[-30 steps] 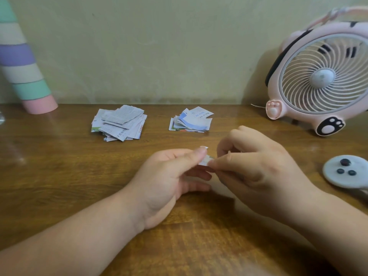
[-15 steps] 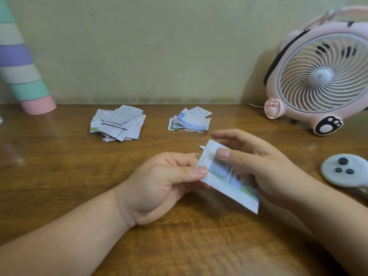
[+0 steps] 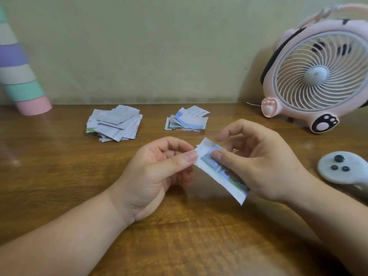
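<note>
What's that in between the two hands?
A printed paper slip spans the gap: the left hand pinches its upper end, the right hand holds the rest. The head view shows it.

Both bare forearms reach in from the near edge and meet mid-scene. The left hand (image 3: 157, 172) pinches the left end of a paper slip (image 3: 223, 176) under its thumb, fingers curled. The right hand (image 3: 258, 162) pinches it just beside, index finger arched above.
</note>
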The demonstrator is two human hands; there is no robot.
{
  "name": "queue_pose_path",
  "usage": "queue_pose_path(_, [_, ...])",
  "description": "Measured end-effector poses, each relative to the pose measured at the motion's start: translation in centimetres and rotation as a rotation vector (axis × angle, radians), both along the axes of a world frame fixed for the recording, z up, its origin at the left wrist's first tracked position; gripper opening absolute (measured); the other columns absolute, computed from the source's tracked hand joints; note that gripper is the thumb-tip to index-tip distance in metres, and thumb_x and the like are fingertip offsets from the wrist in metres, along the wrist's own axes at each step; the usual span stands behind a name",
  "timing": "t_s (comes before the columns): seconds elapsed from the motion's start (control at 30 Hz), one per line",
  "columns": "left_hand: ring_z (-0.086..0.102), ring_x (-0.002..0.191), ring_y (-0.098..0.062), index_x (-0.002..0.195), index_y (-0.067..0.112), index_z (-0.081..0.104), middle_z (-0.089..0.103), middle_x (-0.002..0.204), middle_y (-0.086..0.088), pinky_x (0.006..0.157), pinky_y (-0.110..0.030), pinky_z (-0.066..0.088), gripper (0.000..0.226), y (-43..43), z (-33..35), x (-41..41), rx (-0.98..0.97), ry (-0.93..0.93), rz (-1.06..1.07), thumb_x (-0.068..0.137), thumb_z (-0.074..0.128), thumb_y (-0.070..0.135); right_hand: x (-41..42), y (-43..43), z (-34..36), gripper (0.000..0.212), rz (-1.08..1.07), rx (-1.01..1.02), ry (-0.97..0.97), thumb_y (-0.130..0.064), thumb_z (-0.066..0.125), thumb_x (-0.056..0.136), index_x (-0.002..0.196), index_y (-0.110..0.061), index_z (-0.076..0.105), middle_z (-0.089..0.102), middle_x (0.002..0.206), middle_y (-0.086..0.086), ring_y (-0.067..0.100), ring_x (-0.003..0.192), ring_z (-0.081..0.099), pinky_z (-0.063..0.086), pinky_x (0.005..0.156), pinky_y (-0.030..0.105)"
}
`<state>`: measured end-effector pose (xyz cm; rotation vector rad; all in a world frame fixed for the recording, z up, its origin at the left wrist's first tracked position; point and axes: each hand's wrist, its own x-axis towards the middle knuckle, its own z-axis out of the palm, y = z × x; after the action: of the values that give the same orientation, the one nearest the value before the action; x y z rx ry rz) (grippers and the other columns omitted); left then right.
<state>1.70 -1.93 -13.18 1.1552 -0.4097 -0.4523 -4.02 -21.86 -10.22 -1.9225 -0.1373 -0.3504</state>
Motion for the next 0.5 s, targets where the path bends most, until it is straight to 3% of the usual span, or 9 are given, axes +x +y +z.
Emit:
queue_pose_path(0.17, [0.052, 0.056, -0.020, 0.091, 0.007, 0.066, 0.060, 0.068, -0.009, 0.048, -0.028, 0.042, 0.024, -0.2, 0.6, 0.4, 0.014, 0.029, 0.192, 0.078, 0.079, 0.022, 0.0, 0.0, -0.8, 0.021, -0.083, -0.318, -0.002, -0.014, 0.077, 0.087, 0.076, -0.028, 0.065, 0.068, 0.076, -0.010, 0.016, 0.051, 0.061, 0.048, 0.049, 0.021])
queue_pose_path(0.27, [0.057, 0.060, -0.018, 0.089, 0.006, 0.068, 0.064, 0.070, -0.007, 0.050, -0.027, 0.046, 0.006, -0.5, 0.4, 0.5, 0.166, -0.019, 0.281, 0.086, 0.072, 0.008, 0.2, -0.2, -1.2, 0.017, -0.064, -0.364, 0.030, -0.018, 0.077, 0.088, 0.079, -0.028, 0.066, 0.067, 0.077, -0.015, 0.005, 0.052, 0.058, 0.046, 0.053, 0.018])
queue_pose_path(0.4, [0.060, 0.065, -0.022, 0.105, 0.009, 0.068, 0.072, 0.079, -0.010, 0.056, -0.027, 0.049, 0.035, -0.6, 0.0, 0.1, 0.280, -0.095, 0.150, 0.073, 0.083, 0.010, 0.1, -0.2, -1.3, 0.019, -0.028, -0.319, -0.017, -0.015, 0.077, 0.088, 0.079, -0.027, 0.066, 0.067, 0.075, -0.012, 0.007, 0.052, 0.059, 0.049, 0.052, 0.023])
queue_pose_path(0.5, [0.058, 0.063, -0.018, 0.112, 0.011, 0.065, 0.070, 0.076, -0.009, 0.054, -0.024, 0.047, 0.039, -0.5, 0.2, 0.2, 0.300, -0.128, 0.134, 0.080, 0.078, -0.005, 0.1, 0.0, -1.3, 0.018, -0.010, -0.300, -0.027, -0.016, 0.078, 0.087, 0.081, -0.027, 0.066, 0.068, 0.076, -0.011, 0.012, 0.053, 0.061, 0.050, 0.052, 0.024])
